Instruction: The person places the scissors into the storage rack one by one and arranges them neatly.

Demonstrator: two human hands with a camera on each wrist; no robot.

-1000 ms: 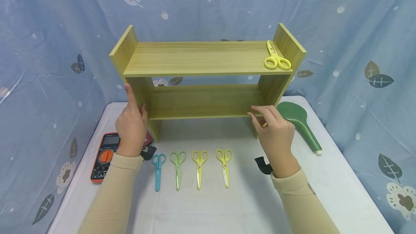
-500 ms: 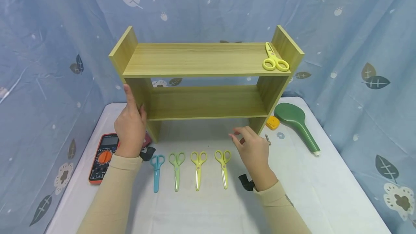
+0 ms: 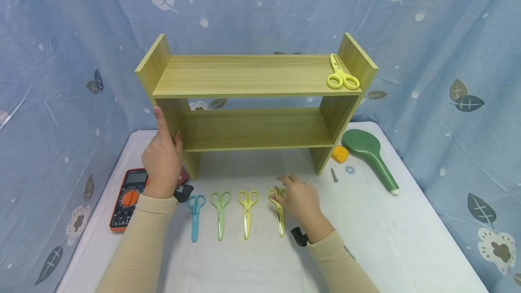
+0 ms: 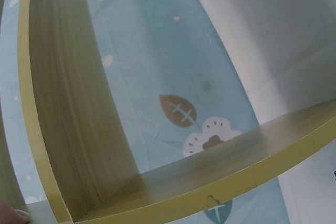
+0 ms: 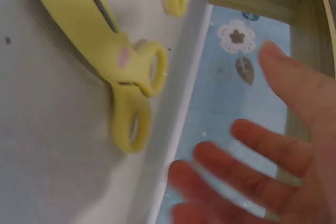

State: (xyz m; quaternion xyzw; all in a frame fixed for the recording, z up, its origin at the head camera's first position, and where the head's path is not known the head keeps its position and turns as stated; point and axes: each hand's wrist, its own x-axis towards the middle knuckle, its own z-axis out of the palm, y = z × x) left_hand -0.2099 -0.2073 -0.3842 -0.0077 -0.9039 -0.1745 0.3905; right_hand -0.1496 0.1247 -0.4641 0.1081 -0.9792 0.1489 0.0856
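Note:
A two-tier wooden shelf (image 3: 252, 76) stands at the back of the white table (image 3: 399, 238). My left hand (image 3: 163, 157) grips its left side panel (image 4: 79, 103), fingers up the outside and thumb on the front edge. A row of several small scissors lies in front of the shelf; the rightmost is a yellow pair (image 3: 280, 220). My right hand (image 3: 294, 196) hovers right at that pair's handles, and the right wrist view shows its fingers (image 5: 294, 93) spread beside the yellow scissors (image 5: 105, 45). Another yellow pair (image 3: 341, 76) lies on the top board's right end.
An orange multimeter (image 3: 128, 198) lies at the table's left edge. Right of the shelf lie a green paddle-shaped object (image 3: 368, 150), a small yellow tape measure (image 3: 339, 153), a screw (image 3: 334, 175) and a washer (image 3: 349, 169). Blue leaf-print cloth hangs all around.
My right hand let go of the shelf's lower right corner and moved down and left to the rightmost scissors on the table. The left hand stayed on the side panel.

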